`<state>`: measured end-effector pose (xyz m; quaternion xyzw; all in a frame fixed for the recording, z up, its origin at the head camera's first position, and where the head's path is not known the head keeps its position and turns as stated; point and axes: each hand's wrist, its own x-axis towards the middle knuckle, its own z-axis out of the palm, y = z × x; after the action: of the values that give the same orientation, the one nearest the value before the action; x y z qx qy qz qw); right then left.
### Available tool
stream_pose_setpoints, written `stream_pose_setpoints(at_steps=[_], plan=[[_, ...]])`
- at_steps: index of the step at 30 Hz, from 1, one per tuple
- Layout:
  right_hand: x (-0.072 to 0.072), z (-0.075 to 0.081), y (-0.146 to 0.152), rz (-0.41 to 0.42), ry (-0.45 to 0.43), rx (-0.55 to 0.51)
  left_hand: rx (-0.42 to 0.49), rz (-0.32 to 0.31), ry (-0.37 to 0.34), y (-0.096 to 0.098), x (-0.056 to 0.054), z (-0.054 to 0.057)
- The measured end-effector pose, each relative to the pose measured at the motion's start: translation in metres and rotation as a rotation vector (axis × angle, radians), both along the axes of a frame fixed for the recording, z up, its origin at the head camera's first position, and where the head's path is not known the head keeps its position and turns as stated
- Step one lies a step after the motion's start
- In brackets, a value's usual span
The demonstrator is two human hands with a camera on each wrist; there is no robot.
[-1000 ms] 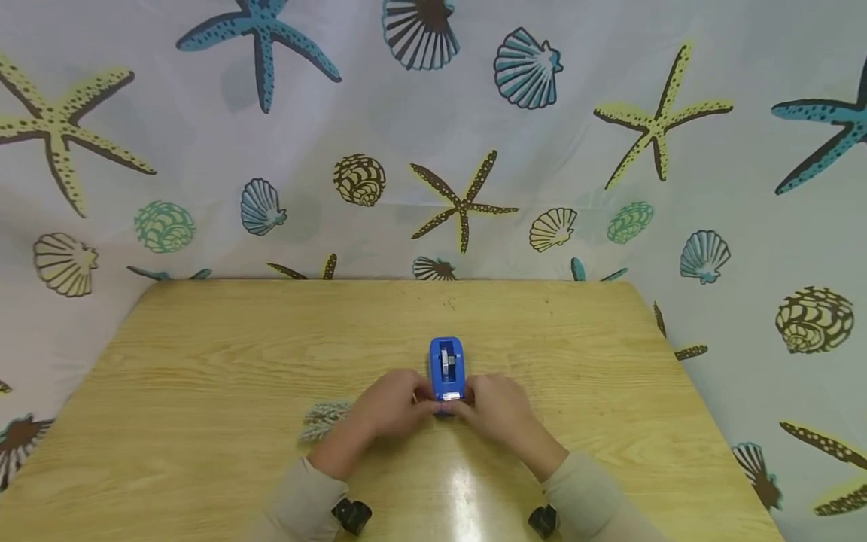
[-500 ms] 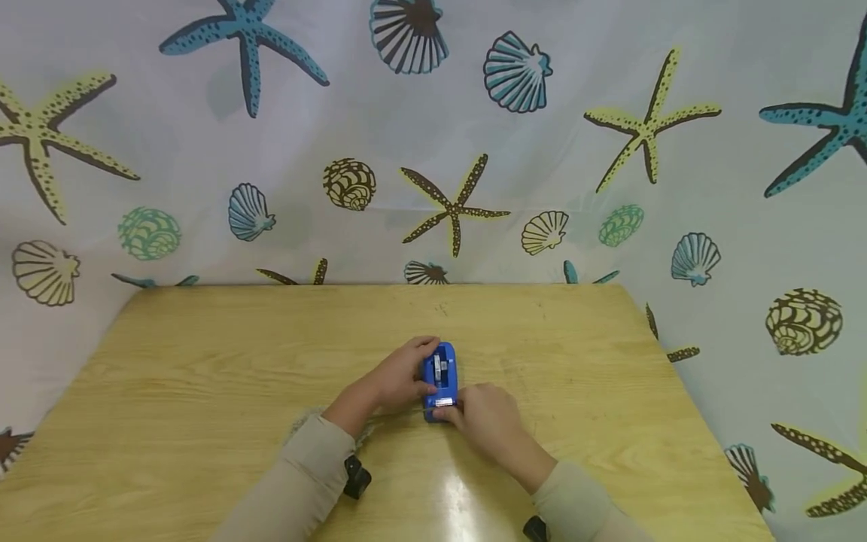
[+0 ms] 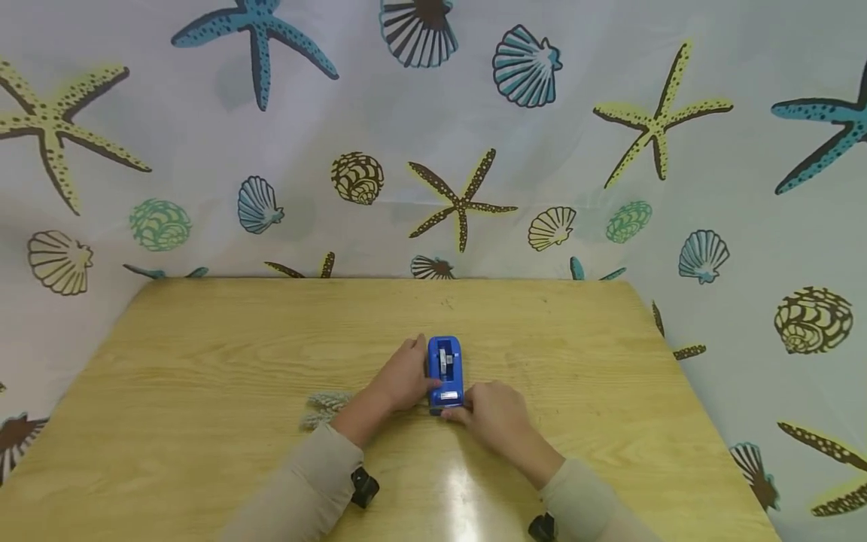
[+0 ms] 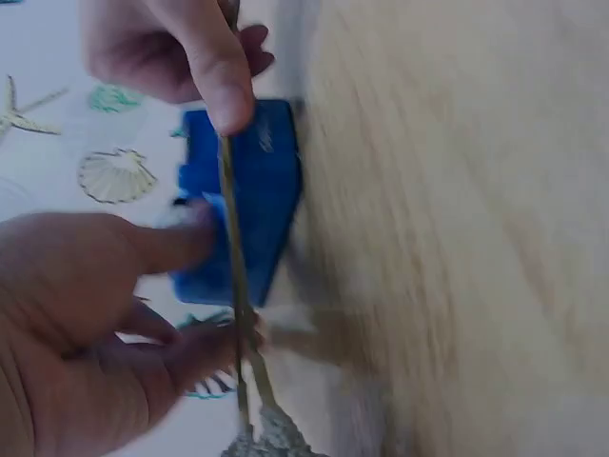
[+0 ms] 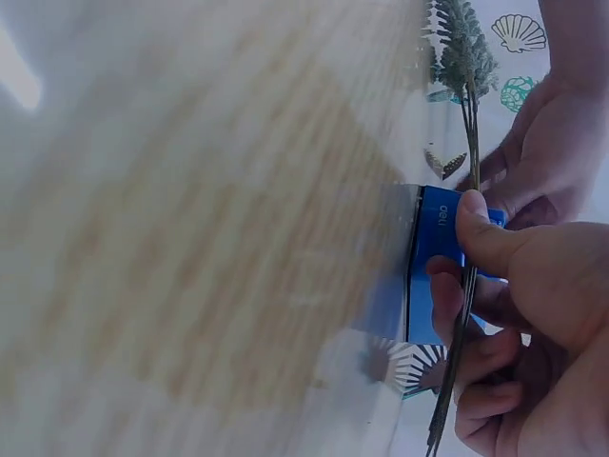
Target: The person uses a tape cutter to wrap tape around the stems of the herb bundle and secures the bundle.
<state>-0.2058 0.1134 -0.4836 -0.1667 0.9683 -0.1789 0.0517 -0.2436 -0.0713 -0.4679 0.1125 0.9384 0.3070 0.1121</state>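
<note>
A blue tape dispenser (image 3: 448, 387) stands on the table, a tape roll in its slot. My left hand (image 3: 400, 380) holds it along its left side, thumb over the top edge and fingers beside the body. At its near end, my right hand (image 3: 497, 414) pinches thin stems (image 5: 473, 143) between thumb and fingers, across the front of the dispenser. Grey-green feathery plant sprigs (image 3: 327, 403) top these stems and lie to the left, partly behind my left forearm. Whether any tape touches the stems cannot be made out.
The wooden table (image 3: 237, 339) stretches around both hands. Behind it and at the sides hangs a white cloth (image 3: 305, 135) printed with shells and starfish. Black wrist cameras (image 3: 364, 488) sit under both sleeves.
My left hand has shifted from the dispenser's near end to its left side. The right hand stays near the front end with the stems. The view swayed slightly.
</note>
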Motion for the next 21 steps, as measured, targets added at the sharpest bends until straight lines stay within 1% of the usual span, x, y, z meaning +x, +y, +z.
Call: stream_pose_setpoints(at_steps=[2,4,5,7,9,11,12,16,21], plan=[[0.003,0.001,0.001,0.002,-0.015,-0.017,-0.048,0.052,-0.007,0.000,0.013,0.001],[0.006,0.002,0.002,0.009,-0.027,-0.040,-0.080,0.058,0.001,-0.002,0.025,0.004],[0.008,0.003,0.002,0.012,-0.032,-0.044,-0.078,0.042,0.003,-0.003,0.030,0.005],[0.009,0.004,0.003,0.026,-0.034,-0.050,-0.049,-0.025,-0.012,-0.006,0.039,0.006],[0.010,0.004,0.003,0.037,-0.041,-0.058,-0.014,-0.101,-0.012,-0.009,0.045,0.008],[0.012,0.005,0.002,0.047,-0.051,-0.064,0.037,-0.148,-0.017,-0.011,0.050,0.009],[0.013,0.006,0.002,0.053,-0.053,-0.068,0.051,-0.162,-0.008,-0.013,0.052,0.009],[0.019,0.009,0.002,0.077,-0.066,-0.075,0.077,-0.170,0.029,-0.017,0.059,0.007],[0.027,0.014,0.002,0.083,-0.099,-0.076,0.076,-0.178,0.047,-0.019,0.071,0.005]])
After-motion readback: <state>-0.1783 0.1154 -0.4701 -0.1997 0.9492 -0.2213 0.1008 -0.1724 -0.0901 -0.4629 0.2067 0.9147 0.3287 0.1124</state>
